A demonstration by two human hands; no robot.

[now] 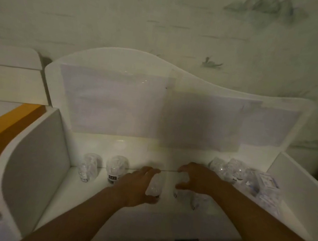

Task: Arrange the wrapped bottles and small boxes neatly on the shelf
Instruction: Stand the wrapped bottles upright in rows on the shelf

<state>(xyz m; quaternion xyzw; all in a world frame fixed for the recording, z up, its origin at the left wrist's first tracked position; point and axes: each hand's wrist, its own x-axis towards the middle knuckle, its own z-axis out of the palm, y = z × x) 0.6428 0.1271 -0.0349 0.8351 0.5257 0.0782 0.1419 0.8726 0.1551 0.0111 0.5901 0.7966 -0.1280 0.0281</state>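
Bottle (154,186) at lower centre of frame, on the white shelf (169,158): likely light, its clear crinkled wrap slippery; best gripped round the body. Small, pale, dark label low down. Left hand (138,184) curls round it; right hand (197,179) cups a neighbouring bottle (179,194). Small boxes (267,183) at right.

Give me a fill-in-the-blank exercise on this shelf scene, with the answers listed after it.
1. The left hand grips a wrapped ____.
2. Two wrapped bottles stand on the white shelf to the ____ of that hand.
3. The small box with blue print lies at the shelf's ____ end.
4. The right hand is over another wrapped bottle, palm facing ____.

Answers: bottle; left; right; down
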